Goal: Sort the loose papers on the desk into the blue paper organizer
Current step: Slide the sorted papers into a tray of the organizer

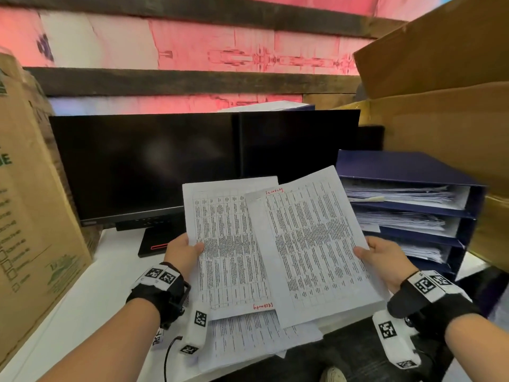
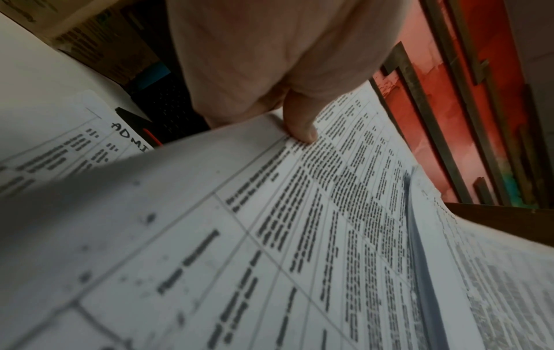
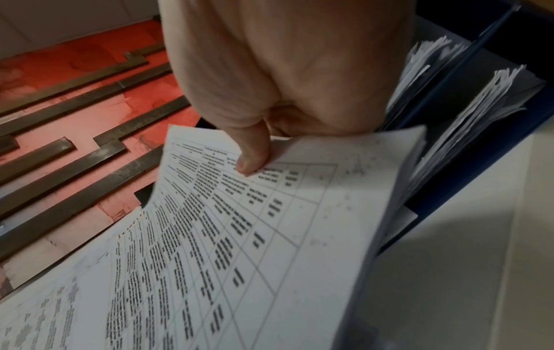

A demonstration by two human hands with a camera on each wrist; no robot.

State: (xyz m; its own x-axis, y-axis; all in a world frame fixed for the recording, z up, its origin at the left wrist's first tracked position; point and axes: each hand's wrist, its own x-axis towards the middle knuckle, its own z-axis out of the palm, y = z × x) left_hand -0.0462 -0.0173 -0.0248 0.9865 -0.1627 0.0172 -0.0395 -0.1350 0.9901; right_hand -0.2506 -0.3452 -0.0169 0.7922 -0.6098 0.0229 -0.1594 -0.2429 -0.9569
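Loose papers [image 1: 256, 337] near desk [image 1: 110, 274] edge; left hand [image 1: 181, 252] pinches one sheet [image 1: 228, 244], right hand [image 1: 385, 257] another sheet [image 1: 311, 244]; organizer [image 1: 468, 213] far right; likely light, floppy, slippery; grip side edges.

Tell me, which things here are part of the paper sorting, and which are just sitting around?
Part of the job:
left hand holding a sheet
right hand holding a sheet
loose papers on the desk
blue paper organizer

Just sitting around:
dark monitor
cardboard boxes
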